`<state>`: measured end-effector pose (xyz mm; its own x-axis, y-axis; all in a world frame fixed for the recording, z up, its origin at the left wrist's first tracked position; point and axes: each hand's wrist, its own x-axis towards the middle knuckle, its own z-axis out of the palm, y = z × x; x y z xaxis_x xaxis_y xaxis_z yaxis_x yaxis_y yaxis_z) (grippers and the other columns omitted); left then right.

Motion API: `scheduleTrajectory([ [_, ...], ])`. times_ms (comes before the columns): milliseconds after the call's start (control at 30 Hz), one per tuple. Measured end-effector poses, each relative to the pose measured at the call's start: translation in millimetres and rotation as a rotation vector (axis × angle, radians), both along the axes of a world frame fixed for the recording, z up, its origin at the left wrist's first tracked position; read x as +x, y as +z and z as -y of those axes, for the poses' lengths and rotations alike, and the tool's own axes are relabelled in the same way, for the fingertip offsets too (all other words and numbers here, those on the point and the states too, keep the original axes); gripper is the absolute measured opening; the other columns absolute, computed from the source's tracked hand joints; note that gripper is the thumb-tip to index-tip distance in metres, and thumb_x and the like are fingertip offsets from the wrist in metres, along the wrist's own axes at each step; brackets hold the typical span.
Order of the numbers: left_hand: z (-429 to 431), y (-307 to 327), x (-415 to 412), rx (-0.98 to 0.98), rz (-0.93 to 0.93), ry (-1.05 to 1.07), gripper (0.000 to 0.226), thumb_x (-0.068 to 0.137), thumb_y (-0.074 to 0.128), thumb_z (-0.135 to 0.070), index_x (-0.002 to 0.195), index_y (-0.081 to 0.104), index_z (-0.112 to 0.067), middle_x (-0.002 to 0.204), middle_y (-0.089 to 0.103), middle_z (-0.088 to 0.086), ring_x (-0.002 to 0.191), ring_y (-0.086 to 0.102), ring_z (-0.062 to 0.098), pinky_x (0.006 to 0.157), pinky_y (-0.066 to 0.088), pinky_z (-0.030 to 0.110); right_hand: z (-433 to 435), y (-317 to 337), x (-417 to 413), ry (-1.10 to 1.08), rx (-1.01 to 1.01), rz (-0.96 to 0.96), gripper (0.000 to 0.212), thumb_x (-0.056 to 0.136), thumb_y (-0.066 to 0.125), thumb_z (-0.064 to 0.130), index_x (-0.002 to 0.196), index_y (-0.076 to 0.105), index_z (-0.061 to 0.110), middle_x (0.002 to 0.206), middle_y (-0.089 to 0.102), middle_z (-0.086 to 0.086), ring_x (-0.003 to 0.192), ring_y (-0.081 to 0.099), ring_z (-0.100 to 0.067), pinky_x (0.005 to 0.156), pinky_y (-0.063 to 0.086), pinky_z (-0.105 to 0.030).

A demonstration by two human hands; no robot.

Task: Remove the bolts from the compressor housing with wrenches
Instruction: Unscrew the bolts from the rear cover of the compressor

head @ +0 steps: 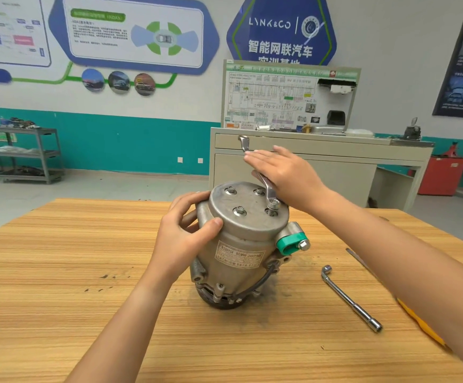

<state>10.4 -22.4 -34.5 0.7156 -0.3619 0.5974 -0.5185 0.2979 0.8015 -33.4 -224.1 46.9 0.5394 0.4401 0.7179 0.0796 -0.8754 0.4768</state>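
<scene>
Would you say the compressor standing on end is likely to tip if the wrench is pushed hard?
Probably heavy for its size: the compressor looks like thick cast metal. It may still tip, since it stands tall on a narrower base. That is likely why the left hand grips its upper rim while the right hand presses the wrench.

Right of the left hand's (186, 233) grip on the compressor (241, 241), a wrench (269, 193) is seemingly sitting on a bolt (271, 212); an L-wrench (349, 298) is lying beyond.
</scene>
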Motion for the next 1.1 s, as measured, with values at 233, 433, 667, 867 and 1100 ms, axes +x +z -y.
scheduleTrajectory([
  [233,-2.5,-7.2,-3.0,-0.021,0.004,0.039,0.039,0.077,0.074,-0.01,0.105,0.059,-0.034,0.125,0.054,-0.003,0.099,0.06,-0.007,0.079,0.053,0.016,-17.3,-15.9,-68.1,-0.004,0.843,0.208,0.033,0.098,0.037,0.015,0.128,0.045,0.003,0.069,0.059,-0.01,0.063,0.059,-0.035,0.055,0.044,-0.039],
  [433,1.1,-7.5,-8.3,-0.045,0.002,0.053,0.04,0.077,0.075,-0.009,0.104,0.059,-0.034,0.125,0.051,-0.004,0.097,0.058,-0.012,0.075,0.047,0.007,-43.8,-47.7,-127.6,-0.61,0.467,-0.249,0.053,0.097,0.032,0.024,0.145,0.012,0.03,0.074,0.043,0.006,0.065,0.049,-0.023,0.054,0.033,-0.031],
  [667,4.3,-8.0,-8.8,-0.05,0.026,0.069,0.041,0.079,0.069,-0.003,0.104,0.058,-0.033,0.126,0.05,-0.002,0.099,0.057,-0.013,0.076,0.046,0.006,-54.8,-34.9,-123.9,-0.778,0.35,-0.319,0.06,0.095,0.031,0.015,0.145,0.001,0.029,0.067,0.032,0.005,0.064,0.037,-0.02,0.043,0.017,-0.027],
  [867,9.8,-5.6,-9.2,-0.012,0.035,0.078,0.04,0.078,0.071,-0.012,0.105,0.057,-0.038,0.126,0.049,-0.006,0.1,0.054,-0.016,0.079,0.046,0.006,-71.2,-16.0,-115.2,-0.872,0.176,-0.409,0.07,0.085,0.038,0.003,0.146,0.005,0.01,0.062,0.027,0.001,0.067,0.039,-0.022,0.04,0.019,-0.026],
  [1100,4.7,-6.8,-7.5,-0.039,0.021,0.069,0.041,0.079,0.07,-0.006,0.103,0.059,-0.036,0.127,0.05,-0.004,0.099,0.058,-0.012,0.079,0.049,0.01,-48.9,-44.1,-120.5,-0.638,0.138,0.052,0.032,0.07,0.07,0.016,0.097,0.07,0.0,0.042,0.046,-0.007,0.025,0.04,-0.021,0.039,0.018,-0.016],
])
